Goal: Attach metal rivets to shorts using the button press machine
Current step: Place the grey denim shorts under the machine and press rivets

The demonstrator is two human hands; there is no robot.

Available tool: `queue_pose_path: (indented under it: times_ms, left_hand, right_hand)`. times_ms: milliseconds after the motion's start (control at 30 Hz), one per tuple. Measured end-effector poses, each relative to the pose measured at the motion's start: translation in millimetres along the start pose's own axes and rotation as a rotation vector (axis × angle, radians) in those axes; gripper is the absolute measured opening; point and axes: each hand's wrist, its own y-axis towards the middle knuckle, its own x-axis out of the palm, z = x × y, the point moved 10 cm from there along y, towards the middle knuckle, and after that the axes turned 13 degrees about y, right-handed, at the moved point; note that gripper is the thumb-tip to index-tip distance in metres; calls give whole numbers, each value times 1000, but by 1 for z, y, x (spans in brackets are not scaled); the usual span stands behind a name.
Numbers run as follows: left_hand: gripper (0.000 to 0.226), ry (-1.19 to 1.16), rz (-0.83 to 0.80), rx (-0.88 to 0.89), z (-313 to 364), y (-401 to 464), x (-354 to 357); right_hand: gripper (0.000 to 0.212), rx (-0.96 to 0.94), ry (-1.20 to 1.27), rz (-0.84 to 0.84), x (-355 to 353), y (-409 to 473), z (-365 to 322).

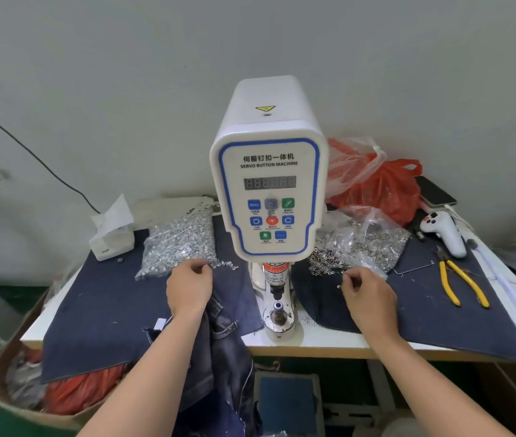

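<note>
The white servo button machine stands at the table's middle, its press head and lower die at the front. Dark denim shorts hang over the table edge left of the die. My left hand rests at the edge of a clear bag of silver rivets, fingers curled; what it holds is hidden. My right hand pinches a small metal ring beside a loose pile of ring-shaped rivet parts spilling from another clear bag.
A dark denim cloth covers the tabletop. Yellow-handled pliers and a white handheld device lie at right. Red plastic bags sit behind the machine. A tissue box stands at left. A cardboard box sits below left.
</note>
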Motion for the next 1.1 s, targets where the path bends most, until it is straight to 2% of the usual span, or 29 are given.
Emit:
queue_pose_path:
  times_ms: [133, 267, 500, 667, 900, 1100]
  left_hand:
    - [15, -128, -32, 33, -5, -15, -14]
    - [20, -225, -81, 61, -14, -30, -21]
    - [11, -300, -157, 32, -20, -56, -15]
    - [8, -327, -214, 31, -12, -78, 2]
    - [14, -299, -240, 157, 7, -94, 13]
    - [14, -336, -286, 149, 7, -104, 21]
  right_hand:
    - [3, 48, 95, -27, -2, 0, 1]
    - [9, 92, 200, -94, -1, 3, -1]
    - [14, 274, 549, -206, 15, 6, -6]
    - [11, 403, 761, -326, 39, -10, -12]
    - [22, 443, 636, -425, 48, -36, -26]
    - [13, 916, 989, -456, 82, -81, -42]
